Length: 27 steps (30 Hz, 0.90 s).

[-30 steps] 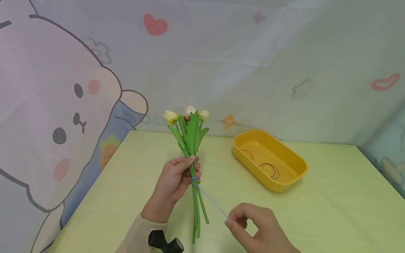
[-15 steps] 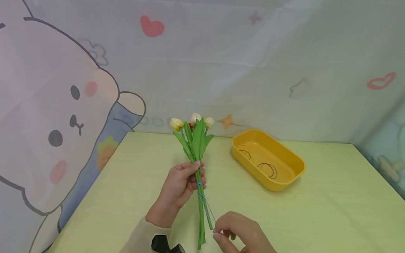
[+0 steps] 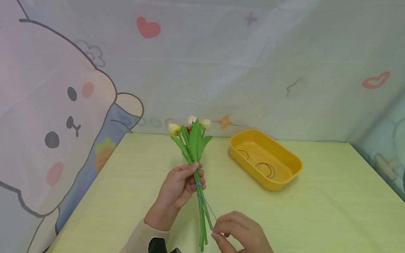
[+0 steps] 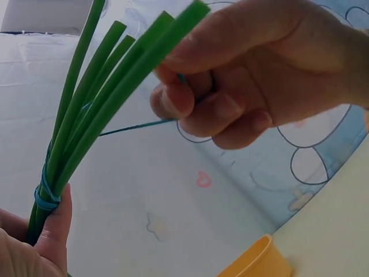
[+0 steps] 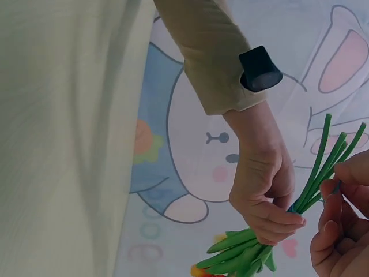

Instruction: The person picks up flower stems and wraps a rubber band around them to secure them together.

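Observation:
A bunch of tulips (image 3: 193,140) with white, yellow and red heads and green leaves is held heads away by my left hand (image 3: 174,191), thumb across the stems. A blue rubber band (image 3: 198,184) is wound round the stems just below that grip; the left wrist view shows its coils (image 4: 46,198) close against the thumb. From there a thin stretched loop runs down toward the stem ends, its end pinched between thumb and forefinger of my right hand (image 3: 238,228). The cut stem ends (image 4: 167,34) overlap the right hand's fingers in the left wrist view.
A yellow plastic basket (image 3: 253,170) stands on the pale green tabletop (image 3: 329,182), right of the flowers, with several thin coloured rubber bands (image 3: 270,167) inside. A patterned cloth backdrop (image 3: 240,70) hangs behind the table.
My right hand has come in leftward to the lower stems, swinging the stretched loop from an outward slant to along them. The bunch has shifted slightly down and right, still in my left hand.

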Tool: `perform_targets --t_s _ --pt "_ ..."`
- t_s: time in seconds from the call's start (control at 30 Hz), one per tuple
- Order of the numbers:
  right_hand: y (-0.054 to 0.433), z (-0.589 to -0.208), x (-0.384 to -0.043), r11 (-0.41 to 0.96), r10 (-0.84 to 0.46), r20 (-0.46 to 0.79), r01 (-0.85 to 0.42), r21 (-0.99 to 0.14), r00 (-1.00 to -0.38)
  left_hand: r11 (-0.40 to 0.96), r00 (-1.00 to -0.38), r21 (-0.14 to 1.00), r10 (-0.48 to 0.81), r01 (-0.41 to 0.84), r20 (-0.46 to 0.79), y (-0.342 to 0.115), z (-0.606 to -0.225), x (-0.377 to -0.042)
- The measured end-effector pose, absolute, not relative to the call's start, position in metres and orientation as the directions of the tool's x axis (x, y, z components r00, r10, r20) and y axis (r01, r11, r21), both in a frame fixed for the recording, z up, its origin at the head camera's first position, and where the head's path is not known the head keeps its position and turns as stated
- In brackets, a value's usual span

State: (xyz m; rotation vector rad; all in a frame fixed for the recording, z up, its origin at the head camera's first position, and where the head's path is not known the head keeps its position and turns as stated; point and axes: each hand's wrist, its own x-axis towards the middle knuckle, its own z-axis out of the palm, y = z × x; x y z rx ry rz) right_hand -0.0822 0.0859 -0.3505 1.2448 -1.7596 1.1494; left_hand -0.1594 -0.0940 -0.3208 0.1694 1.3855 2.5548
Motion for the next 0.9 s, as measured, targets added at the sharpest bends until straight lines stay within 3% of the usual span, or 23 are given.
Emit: perform_targets --t_s 0.5,0.9 --pt "0.099 -0.343 -0.104 0.214 -0.37 0.903 -0.966 -0.146 -0.219 -0.482 -0.908 0.855 0.418 -0.191 0.032 -0.083 -0.321 -0.147" --pt "0.105 -0.353 -0.108 0.143 -0.343 0.887 -0.951 -0.275 -0.308 -0.409 -0.872 0.901 0.483 -0.14 0.084 -0.074 -0.323 -0.138"
